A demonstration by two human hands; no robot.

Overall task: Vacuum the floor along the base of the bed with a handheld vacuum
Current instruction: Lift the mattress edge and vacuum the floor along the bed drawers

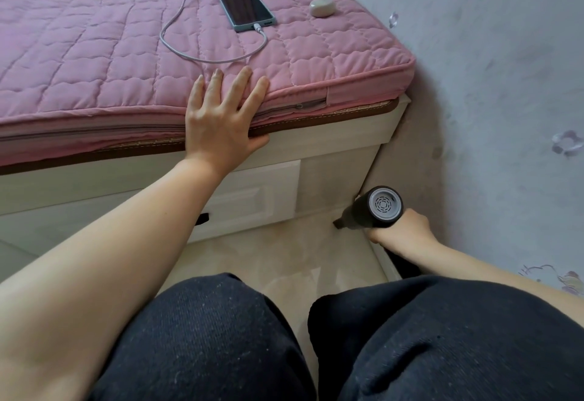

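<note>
Head view: right hand (398, 230) grips vacuum (372, 211) (no legible writing).

Soft daylight, sharp, edges warped.

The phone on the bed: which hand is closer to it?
Left. The left hand rests flat on the mattress edge, just below the phone. The right hand is down at the floor by the bed's corner, holding the vacuum.

Bare forearms (104, 261), no sleeves; dark ribbed-knit trousers (442, 337), lint-flecked.
</note>
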